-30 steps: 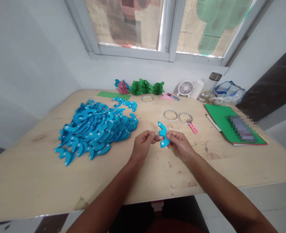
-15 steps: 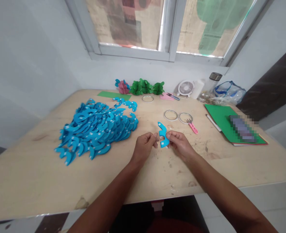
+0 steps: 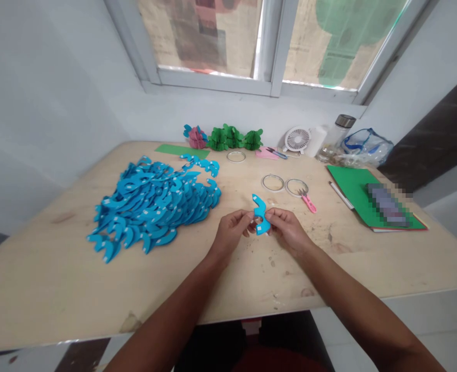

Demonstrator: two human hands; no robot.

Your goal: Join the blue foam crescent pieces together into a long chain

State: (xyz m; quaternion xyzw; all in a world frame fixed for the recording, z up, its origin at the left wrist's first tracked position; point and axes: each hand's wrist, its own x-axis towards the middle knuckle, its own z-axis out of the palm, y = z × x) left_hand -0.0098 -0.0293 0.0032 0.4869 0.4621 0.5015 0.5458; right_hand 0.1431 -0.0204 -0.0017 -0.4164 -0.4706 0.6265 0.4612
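Both hands pinch one curved blue foam cutout (image 3: 261, 214): right hand (image 3: 288, 231) grips its lower edge, left hand (image 3: 231, 232) picks at its white sticker. Keep it steady, right of the blue cutout pile (image 3: 154, 204), above the wooden table (image 3: 251, 274).

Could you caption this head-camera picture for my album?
Both hands, left hand and right hand, pinch a curved blue paper cutout above the wooden table.

Bare table (image 3: 251, 279) lies open on the near side of both hands, while a pile of blue cutouts (image 3: 154, 204) blocks the way left of the left hand (image 3: 232, 231), and tape rings (image 3: 284, 184) and pink scissors (image 3: 309, 202) sit just beyond the right hand (image 3: 288, 230).
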